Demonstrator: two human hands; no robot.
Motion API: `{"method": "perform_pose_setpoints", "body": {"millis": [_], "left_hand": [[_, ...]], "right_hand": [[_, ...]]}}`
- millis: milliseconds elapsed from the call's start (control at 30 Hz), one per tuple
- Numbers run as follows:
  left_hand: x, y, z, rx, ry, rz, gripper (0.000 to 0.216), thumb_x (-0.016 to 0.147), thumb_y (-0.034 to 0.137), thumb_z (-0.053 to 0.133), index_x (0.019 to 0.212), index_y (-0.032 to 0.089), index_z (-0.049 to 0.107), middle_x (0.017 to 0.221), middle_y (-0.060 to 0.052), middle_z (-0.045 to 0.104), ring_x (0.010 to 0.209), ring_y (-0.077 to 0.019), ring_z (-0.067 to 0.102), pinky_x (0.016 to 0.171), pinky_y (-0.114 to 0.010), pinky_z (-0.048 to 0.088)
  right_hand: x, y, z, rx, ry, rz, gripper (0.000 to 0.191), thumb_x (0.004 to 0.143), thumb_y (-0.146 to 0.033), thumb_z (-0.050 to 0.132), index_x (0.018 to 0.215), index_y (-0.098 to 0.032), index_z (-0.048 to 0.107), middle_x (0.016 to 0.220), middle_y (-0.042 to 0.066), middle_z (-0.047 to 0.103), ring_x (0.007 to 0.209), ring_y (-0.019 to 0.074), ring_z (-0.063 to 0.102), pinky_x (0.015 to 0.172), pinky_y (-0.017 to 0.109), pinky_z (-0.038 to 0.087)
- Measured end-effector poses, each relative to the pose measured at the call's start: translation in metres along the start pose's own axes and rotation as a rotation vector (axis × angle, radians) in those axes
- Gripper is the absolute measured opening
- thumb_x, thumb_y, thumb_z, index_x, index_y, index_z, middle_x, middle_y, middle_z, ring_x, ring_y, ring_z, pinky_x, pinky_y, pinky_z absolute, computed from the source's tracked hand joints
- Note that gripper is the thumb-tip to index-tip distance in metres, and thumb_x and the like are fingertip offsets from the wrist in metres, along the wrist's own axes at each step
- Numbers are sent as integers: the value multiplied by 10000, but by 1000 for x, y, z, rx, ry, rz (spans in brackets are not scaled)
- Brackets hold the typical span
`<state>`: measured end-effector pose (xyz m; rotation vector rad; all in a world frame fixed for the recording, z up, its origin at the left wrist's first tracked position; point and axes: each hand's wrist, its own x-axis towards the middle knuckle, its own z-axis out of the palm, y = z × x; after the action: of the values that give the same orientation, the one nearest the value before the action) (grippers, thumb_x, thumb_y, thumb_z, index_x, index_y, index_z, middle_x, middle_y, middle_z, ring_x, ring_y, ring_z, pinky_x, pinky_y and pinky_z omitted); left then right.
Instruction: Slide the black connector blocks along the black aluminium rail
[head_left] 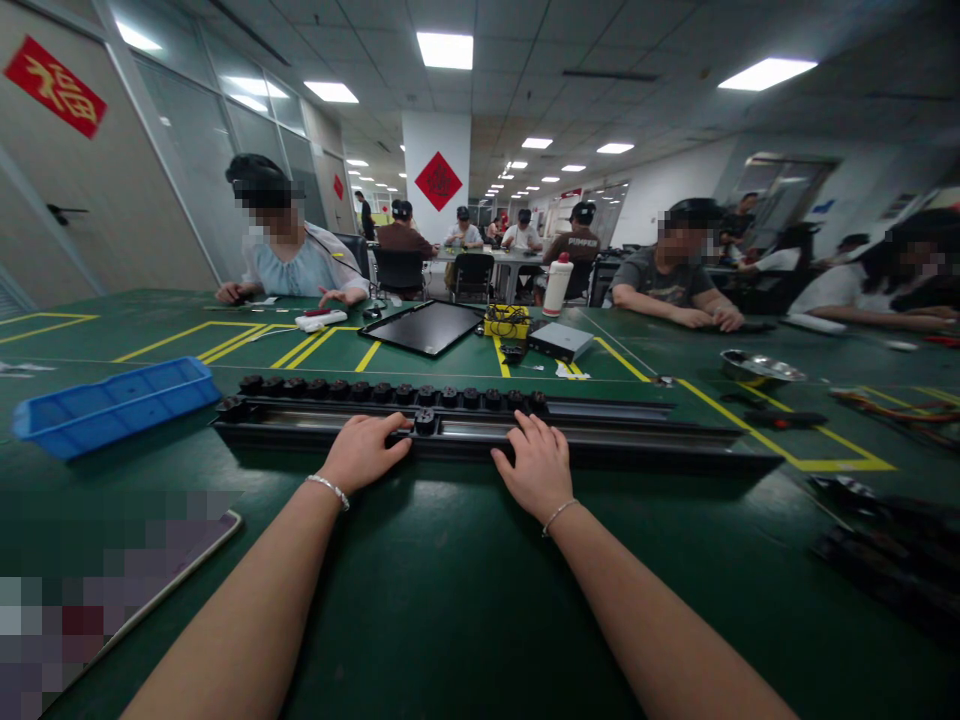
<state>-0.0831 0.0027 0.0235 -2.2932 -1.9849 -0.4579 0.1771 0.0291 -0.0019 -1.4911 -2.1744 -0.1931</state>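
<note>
A long black rail (622, 440) with a shiny metal strip lies across the green table in front of me. My left hand (366, 450) rests on its near edge, thumb and index finger apart, fingertips close beside a small round black part (424, 421) sitting in the channel. Whether they touch that part I cannot tell. My right hand (538, 465) lies over the same rail further right, its fingers spread and stretched out. Behind runs a second black rail (615, 409), with a row of similar black parts (382, 391) along its left portion.
A blue plastic bin (120, 405) stands at the left. Further back are a black panel (424, 327), a yellow box with cables (507, 321), a grey box (561, 342) and a white bottle (556, 285). A metal bowl (761, 368) sits right. Several people sit around.
</note>
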Motion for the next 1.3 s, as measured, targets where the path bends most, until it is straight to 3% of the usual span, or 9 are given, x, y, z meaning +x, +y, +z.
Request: {"method": "perform_pose_setpoints", "body": {"millis": [1300], "left_hand": [[1, -1, -1, 10, -23, 4, 365, 809, 460, 379, 1096, 330, 565, 1063, 15, 672, 975, -189, 601, 902, -366, 366]], "right_hand": [[0, 0, 1, 6, -2, 6, 276, 827, -423, 455, 950, -221, 598, 1356, 51, 436, 1251, 230, 322, 1023, 434, 184]]}}
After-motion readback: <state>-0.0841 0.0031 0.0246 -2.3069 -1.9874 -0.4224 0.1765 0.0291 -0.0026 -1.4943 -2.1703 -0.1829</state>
